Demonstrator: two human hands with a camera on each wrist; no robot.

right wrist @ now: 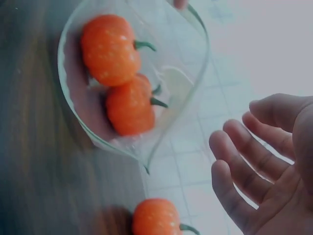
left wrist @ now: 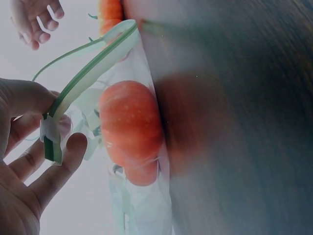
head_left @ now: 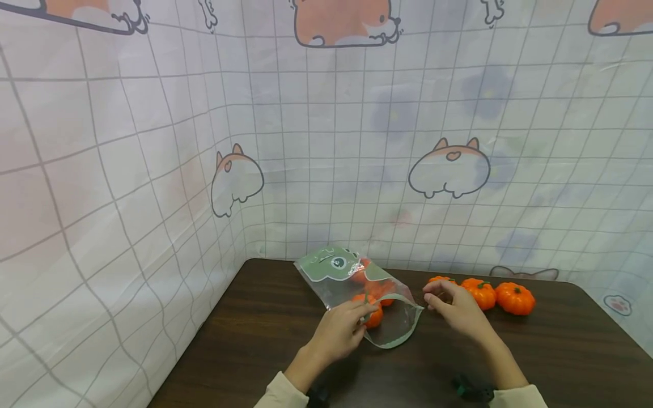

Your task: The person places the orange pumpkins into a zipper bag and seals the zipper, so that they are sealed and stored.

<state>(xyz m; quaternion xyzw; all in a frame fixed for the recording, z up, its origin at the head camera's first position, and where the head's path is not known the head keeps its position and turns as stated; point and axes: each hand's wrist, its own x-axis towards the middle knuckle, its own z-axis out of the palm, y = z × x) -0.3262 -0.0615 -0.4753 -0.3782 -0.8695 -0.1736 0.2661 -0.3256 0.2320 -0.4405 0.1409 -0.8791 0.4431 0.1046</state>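
Observation:
A clear zip bag with a green cartoon face lies on the table, its mouth spread toward the person. Inside it are several small orange pumpkins with green stems. At the near edge of the mouth, my left hand pinches the green zip strip between thumb and fingers, by a white slider. My right hand hovers right of the bag mouth, fingers loosely bent and holding nothing. Behind it stand loose orange pumpkins in a row, one partly hidden by the hand.
The dark wooden table backs onto a white grid-patterned cloth with cartoon dogs, which also hangs along the left side. A small dark object lies near the right sleeve.

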